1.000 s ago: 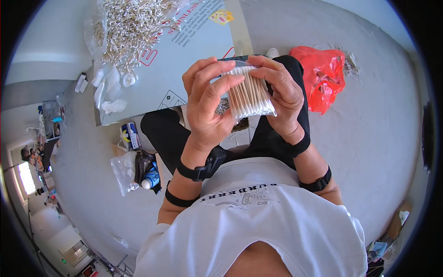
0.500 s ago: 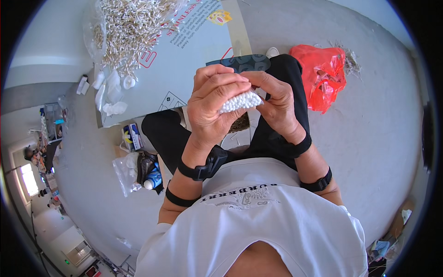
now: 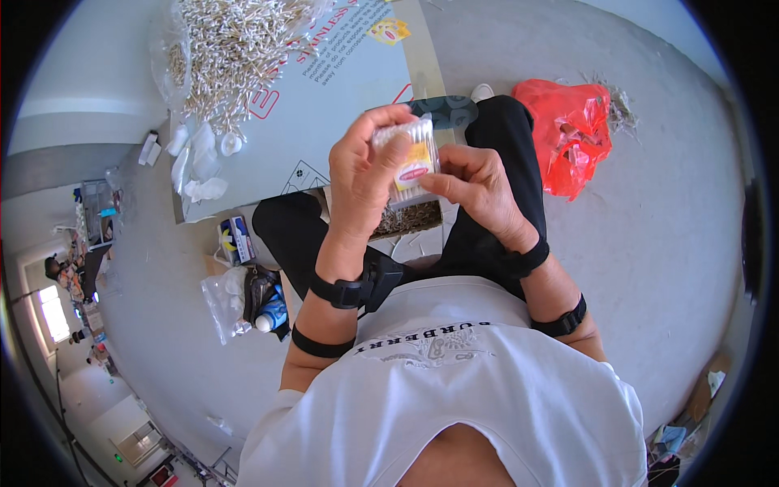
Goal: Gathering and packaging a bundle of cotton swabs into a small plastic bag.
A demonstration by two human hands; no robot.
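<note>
A small clear pack of cotton swabs with a yellow and white label is held upright over my lap. My left hand grips it from the left, with the thumb across its front. At the pack's lower right, my right hand pinches the edge, thumb against the label and fingers curled behind. Below the pack, between my knees, stands an open box with loose sticks in it, partly hidden by my hands.
A big heap of loose cotton swabs in clear plastic lies on the table, with crumpled white wrappers beside it. A red plastic bag sits on the floor at right. A dark pouch and a small box lie at left.
The pack has turned from showing its white swab tips to showing its labelled front. My right hand has shifted lower, to the pack's lower edge.
</note>
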